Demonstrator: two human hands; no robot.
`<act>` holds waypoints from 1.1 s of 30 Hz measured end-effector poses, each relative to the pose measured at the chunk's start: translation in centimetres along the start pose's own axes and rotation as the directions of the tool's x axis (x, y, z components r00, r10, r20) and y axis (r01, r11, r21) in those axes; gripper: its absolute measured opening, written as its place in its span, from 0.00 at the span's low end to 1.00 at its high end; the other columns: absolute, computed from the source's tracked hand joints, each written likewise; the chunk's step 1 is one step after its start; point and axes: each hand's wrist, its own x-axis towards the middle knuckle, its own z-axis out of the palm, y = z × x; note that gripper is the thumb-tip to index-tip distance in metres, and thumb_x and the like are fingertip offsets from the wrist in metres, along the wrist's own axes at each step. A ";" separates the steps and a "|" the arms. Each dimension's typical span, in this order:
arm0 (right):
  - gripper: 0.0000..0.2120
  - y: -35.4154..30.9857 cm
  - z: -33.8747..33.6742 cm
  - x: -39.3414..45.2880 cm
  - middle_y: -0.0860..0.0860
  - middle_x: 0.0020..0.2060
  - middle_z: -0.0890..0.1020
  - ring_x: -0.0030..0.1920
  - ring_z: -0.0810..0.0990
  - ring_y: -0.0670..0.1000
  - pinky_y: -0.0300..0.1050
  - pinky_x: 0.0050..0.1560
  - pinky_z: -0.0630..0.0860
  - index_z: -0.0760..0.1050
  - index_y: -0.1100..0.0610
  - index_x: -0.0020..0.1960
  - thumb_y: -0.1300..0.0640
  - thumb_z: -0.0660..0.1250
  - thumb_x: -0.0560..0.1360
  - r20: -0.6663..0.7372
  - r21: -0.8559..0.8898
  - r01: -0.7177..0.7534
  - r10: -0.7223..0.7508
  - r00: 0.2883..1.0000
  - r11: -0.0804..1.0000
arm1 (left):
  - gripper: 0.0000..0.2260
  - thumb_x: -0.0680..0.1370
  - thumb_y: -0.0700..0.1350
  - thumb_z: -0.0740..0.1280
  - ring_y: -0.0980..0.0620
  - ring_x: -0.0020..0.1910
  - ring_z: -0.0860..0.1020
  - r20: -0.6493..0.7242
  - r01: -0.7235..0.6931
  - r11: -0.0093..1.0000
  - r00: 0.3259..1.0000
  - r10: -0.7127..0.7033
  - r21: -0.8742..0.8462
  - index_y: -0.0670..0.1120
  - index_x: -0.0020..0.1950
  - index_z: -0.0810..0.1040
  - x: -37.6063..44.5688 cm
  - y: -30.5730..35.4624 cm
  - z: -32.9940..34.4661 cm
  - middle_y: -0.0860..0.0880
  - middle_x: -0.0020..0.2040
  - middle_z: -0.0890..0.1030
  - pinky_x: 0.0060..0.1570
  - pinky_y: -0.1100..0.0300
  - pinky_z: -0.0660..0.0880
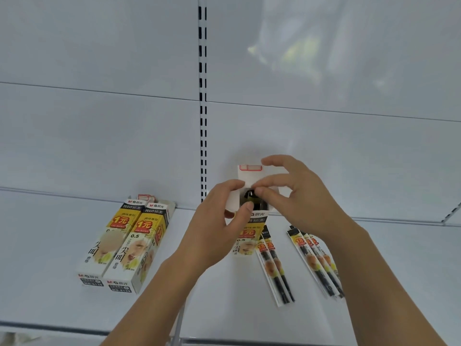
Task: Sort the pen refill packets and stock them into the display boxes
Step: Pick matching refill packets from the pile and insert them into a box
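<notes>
Pinching the open display box (252, 222) between my left hand (219, 221) and right hand (289, 193), I judge its flap could crease under my thumbs; loose refill packets (316, 260) lie just below my right wrist on the shelf (50, 221).

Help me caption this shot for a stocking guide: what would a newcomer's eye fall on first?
First, the two hands at centre: the left hand holds an open display box while the right hand pinches something dark at its mouth. Next, two more boxes lie side by side on the shelf to the left. Loose refill packets lie fanned out to the right.
</notes>
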 end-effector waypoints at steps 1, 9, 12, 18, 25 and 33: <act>0.06 0.1 0.1 0.0 0.38 0.72 0.72 0.75 0.66 0.43 0.52 0.75 0.67 0.87 0.39 0.52 0.47 0.70 0.81 0.040 -0.033 -0.008 0.010 0.999 0.999 | 0.20 0.82 0.61 0.63 0.65 0.57 0.78 -0.003 0.000 1.000 1.000 0.000 -0.007 0.61 0.73 0.69 0.1 0.0 0.0 0.64 0.67 0.74 0.55 0.57 0.81; 0.16 -0.4 0.3 0.4 0.45 0.79 0.64 0.80 0.59 0.48 0.47 0.73 0.66 0.87 0.45 0.56 0.45 0.59 0.86 0.239 -0.217 -0.037 0.090 0.967 0.976 | 0.19 0.83 0.58 0.63 0.64 0.56 0.78 -0.005 -0.027 1.000 1.000 0.027 0.010 0.60 0.73 0.70 0.3 0.2 0.3 0.64 0.68 0.75 0.53 0.60 0.81; 0.15 -0.4 0.0 0.1 0.42 0.76 0.68 0.76 0.65 0.44 0.44 0.70 0.69 0.86 0.45 0.57 0.44 0.60 0.85 0.099 -0.099 0.001 0.009 0.995 0.995 | 0.19 0.83 0.59 0.61 0.67 0.58 0.77 -0.006 -0.029 1.000 1.000 0.029 0.009 0.60 0.74 0.70 0.5 0.0 0.2 0.64 0.69 0.74 0.53 0.62 0.81; 0.09 3.3 0.8 -2.4 0.41 0.54 0.82 0.52 0.79 0.38 0.32 0.54 0.75 0.83 0.47 0.60 0.51 0.65 0.84 -0.193 -0.068 -0.216 0.200 0.961 0.974 | 0.16 0.86 0.52 0.56 0.67 0.65 0.72 -0.066 -0.109 0.994 0.992 0.110 0.010 0.52 0.73 0.71 0.4 -0.4 1.1 0.56 0.70 0.71 0.49 0.74 0.75; 0.14 5.7 7.6 -5.4 0.47 0.32 0.84 0.35 0.83 0.47 0.45 0.41 0.82 0.82 0.51 0.41 0.42 0.69 0.77 0.225 -0.426 -0.421 0.544 0.808 0.801 | 0.19 0.84 0.53 0.55 0.63 0.65 0.73 -0.074 -0.126 0.991 0.989 0.129 0.038 0.53 0.75 0.71 0.0 -0.6 1.4 0.57 0.70 0.71 0.49 0.72 0.76; 0.15 7.1 8.2 -5.3 0.52 0.36 0.87 0.39 0.86 0.51 0.47 0.42 0.82 0.80 0.58 0.41 0.46 0.71 0.76 0.193 -0.310 -0.578 0.646 0.739 0.754 | 0.20 0.84 0.54 0.55 0.63 0.66 0.73 -0.081 -0.117 0.992 0.989 0.120 0.043 0.54 0.76 0.70 -0.6 -0.4 1.5 0.59 0.71 0.70 0.50 0.74 0.74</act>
